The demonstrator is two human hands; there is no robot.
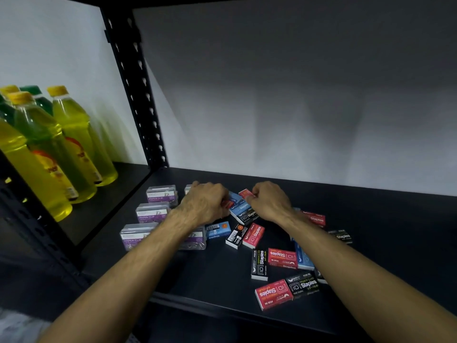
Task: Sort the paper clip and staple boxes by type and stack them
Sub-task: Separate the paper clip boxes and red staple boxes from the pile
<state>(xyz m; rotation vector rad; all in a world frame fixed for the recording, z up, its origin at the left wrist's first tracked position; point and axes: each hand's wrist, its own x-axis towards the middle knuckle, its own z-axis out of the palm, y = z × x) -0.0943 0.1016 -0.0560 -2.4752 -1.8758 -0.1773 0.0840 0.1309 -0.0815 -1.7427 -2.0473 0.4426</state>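
Several clear paper clip boxes with purple labels lie on the left of the dark shelf. Red, blue and black staple boxes are scattered to the right, among them a red one and a black one near the front edge. My left hand is curled over a small red staple box at the back of the pile. My right hand pinches another red staple box just beside it. A blue staple box lies between the hands.
Yellow and green bottles stand in the neighbouring bay on the left, behind a black perforated upright. A white wall backs the shelf. The shelf's front edge runs below my forearms.
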